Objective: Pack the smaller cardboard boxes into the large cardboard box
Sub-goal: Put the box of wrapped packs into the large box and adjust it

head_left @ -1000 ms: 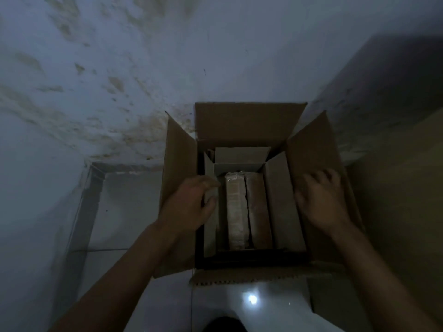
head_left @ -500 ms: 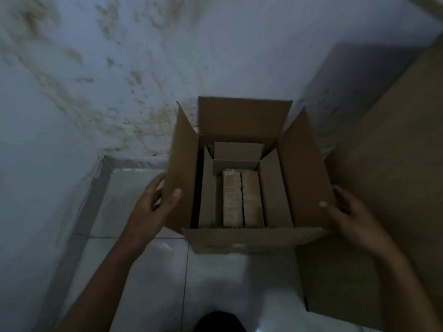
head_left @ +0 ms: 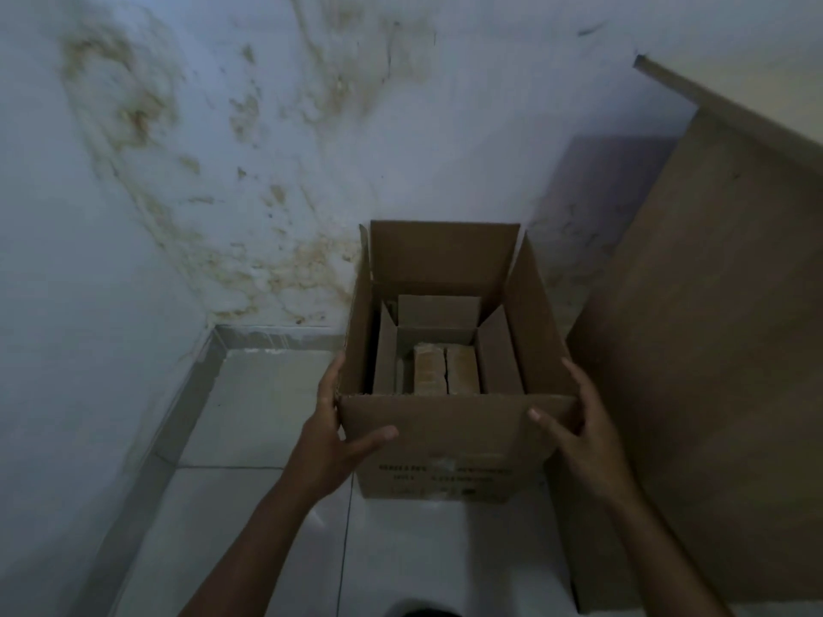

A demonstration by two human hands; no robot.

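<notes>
Both hands clamped on the large cardboard box, lower centre of the frame.

Head view: the left hand [head_left: 332,443] grips the near left corner of the large cardboard box [head_left: 445,447], thumb across the front panel and fingers along the left side; the right hand [head_left: 579,431] mirrors it at the near right corner. Flaps stand open. Inside sits a smaller cardboard box [head_left: 438,313], its own flaps up, holding two pale wrapped blocks [head_left: 445,369] side by side. The box is over a glossy white tiled floor [head_left: 267,403], in a corner of stained, pale walls [head_left: 200,171]. A big brown board [head_left: 712,349] fills the right. Dark print on the front panel is too blurred to read.
</notes>
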